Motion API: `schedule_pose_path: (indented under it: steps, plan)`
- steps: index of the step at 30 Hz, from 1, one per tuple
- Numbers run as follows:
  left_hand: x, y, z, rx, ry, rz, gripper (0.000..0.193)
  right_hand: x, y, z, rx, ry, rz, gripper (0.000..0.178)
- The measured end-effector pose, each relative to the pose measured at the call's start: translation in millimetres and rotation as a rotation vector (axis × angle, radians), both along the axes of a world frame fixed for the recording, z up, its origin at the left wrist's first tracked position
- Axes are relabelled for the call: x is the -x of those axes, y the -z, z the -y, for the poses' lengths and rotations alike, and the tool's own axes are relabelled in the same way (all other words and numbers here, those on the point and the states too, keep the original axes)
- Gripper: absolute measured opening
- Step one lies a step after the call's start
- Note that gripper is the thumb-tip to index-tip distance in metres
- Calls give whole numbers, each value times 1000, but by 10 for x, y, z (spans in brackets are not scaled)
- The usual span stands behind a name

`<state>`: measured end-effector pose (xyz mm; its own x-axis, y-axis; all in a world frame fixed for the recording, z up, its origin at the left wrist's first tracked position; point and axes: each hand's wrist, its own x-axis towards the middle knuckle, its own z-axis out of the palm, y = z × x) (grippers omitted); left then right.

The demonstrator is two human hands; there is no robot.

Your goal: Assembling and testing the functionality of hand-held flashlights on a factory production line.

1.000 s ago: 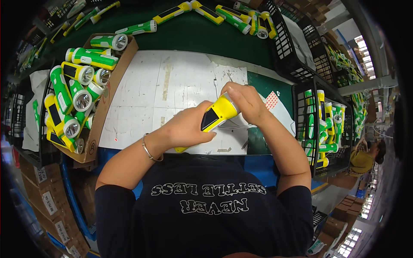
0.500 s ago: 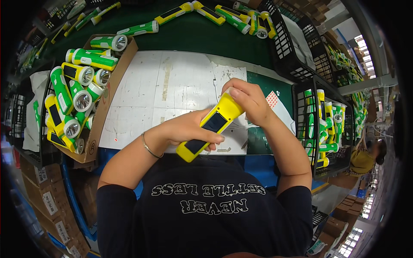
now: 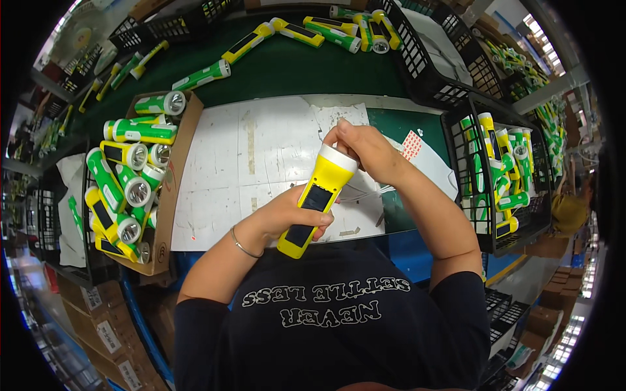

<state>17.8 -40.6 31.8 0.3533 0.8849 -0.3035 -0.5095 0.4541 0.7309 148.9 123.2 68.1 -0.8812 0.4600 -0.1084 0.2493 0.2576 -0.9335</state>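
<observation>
A yellow flashlight [image 3: 331, 174] with a white head ring and dark panels along its body is tilted in front of my chest, its head pointing up and away. My left hand [image 3: 287, 213] is wrapped round the body, with the thumb lying across the panels. At the head end is my right hand [image 3: 370, 148], its fingers curled close against the far side of the white ring and the thumb raised. Whatever those right fingertips grip, if anything, is hidden. The lens faces away from view.
A cardboard box [image 3: 171, 189] of green and yellow flashlights stands left on the white work surface [image 3: 215, 176]. At right is a black crate [image 3: 466, 176] with more flashlights, beside a sheet of red stickers [image 3: 412, 144]. Several flashlights [image 3: 249, 42] lie along the back.
My right hand has slid off the flashlight's head to its far rim, uncovering the white ring. The flashlight has turned more upright in my left hand. The view has shifted slightly.
</observation>
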Motion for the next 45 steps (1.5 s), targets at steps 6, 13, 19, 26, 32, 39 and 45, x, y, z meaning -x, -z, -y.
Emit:
schedule_pose_path:
  steps: [6, 13, 19, 26, 32, 39, 45]
  plan:
    - [9, 251, -27, 11, -33, 501, 46, -93, 265, 27, 161, 110, -117, 56]
    - [65, 425, -55, -66, -207, 123, 56, -170, 463, 219, 286, 195, -221, 52]
    - [20, 370, -156, 116, -359, 279, 48, -243, 644, 322, 401, 208, -208, 48]
    - [-23, 414, -249, 165, -452, 202, 56, -263, 743, 446, 450, 136, -179, 46]
    - [-30, 441, -252, 116, -435, 190, 51, -271, 712, 498, 452, 133, -186, 41]
    - [-240, 399, -358, -142, -735, -192, 43, -240, 727, 733, 355, 214, -100, 66]
    - [-168, 164, -339, -333, -629, -357, 64, -839, 11, 506, -576, 371, -227, 47]
